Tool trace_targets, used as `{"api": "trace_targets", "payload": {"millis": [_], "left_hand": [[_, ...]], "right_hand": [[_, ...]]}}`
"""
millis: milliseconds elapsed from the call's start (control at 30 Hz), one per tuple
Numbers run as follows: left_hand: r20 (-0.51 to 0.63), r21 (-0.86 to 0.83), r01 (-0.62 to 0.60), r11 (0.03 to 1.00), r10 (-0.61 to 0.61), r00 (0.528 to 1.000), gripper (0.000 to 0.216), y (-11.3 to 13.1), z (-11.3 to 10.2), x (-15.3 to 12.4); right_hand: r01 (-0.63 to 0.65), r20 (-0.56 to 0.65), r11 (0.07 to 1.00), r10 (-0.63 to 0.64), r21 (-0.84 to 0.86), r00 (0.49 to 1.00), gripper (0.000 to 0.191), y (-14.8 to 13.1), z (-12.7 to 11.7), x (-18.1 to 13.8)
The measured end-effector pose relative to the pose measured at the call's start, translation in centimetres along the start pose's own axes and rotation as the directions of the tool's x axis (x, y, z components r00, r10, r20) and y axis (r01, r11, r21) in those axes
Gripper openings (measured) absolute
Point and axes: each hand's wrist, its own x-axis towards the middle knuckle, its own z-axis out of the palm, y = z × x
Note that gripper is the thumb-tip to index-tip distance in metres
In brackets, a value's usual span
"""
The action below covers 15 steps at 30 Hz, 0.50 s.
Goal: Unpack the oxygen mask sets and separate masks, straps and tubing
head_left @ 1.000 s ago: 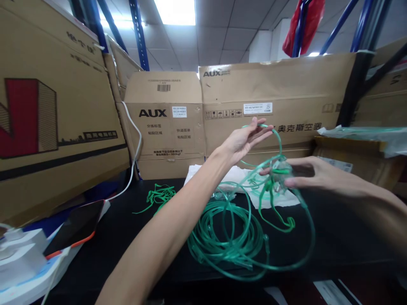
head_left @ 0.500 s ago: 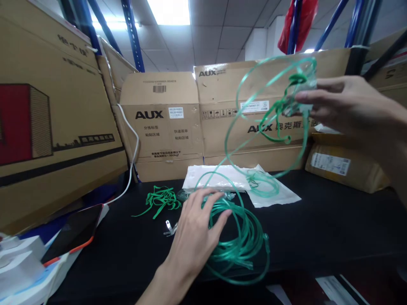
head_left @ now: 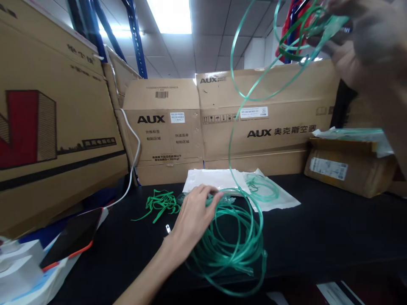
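Observation:
A coil of green plastic tubing lies on the black table. My left hand rests flat on the coil's left side, fingers spread and pressing it down. My right hand is raised high at the top right, blurred, fingers closed round the tubing's end with a clear mask piece and green strap. One strand of tubing runs from that hand down to the coil.
Flat clear plastic bags lie behind the coil. Loose green ties sit to the left, next to a phone on white boxes. Large cardboard boxes wall the back and left. A brown parcel sits right.
My right hand has lifted the mask end from table height to far above, drawing tubing out of the coil. My left hand dropped from the raised loop onto the coil.

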Motion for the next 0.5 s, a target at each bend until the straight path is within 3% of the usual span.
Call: {"api": "trace_targets", "payload": {"millis": [67,133,200,267,367,500], "left_hand": [[0.000,-0.068,0.010,0.998,-0.010,1.000,0.037,0.9,0.1,2.0],[0.073,-0.152,-0.009,0.988,0.021,0.997,0.045,1.7,0.7,4.4],[0.173,-0.241,-0.022,0.970,0.066,0.983,0.036,2.2,1.7,6.8],[0.239,-0.318,-0.001,0.948,0.081,0.968,0.032,2.4,2.9,9.3],[0.235,-0.415,0.097,0.904,0.003,0.972,0.028,2.4,4.6,12.5],[0.216,-0.572,0.222,0.789,-0.117,0.969,0.030,2.3,5.2,14.7]], "right_hand": [[0.004,0.009,1.000,-0.004,0.020,1.000,0.017,0.0,0.1,-0.2],[-0.007,-0.017,0.999,0.008,0.032,1.000,0.015,0.0,0.2,-0.4],[-0.041,-0.026,0.999,0.041,0.014,0.999,0.006,-0.4,0.3,-0.6],[-0.095,-0.033,0.995,0.094,-0.033,0.995,0.020,-0.8,0.4,-0.9],[-0.181,-0.013,0.979,0.180,-0.091,0.984,0.038,-1.2,-0.2,-1.8],[-0.268,0.071,0.954,0.279,-0.137,0.958,0.025,-0.4,-2.4,-4.7]]}}
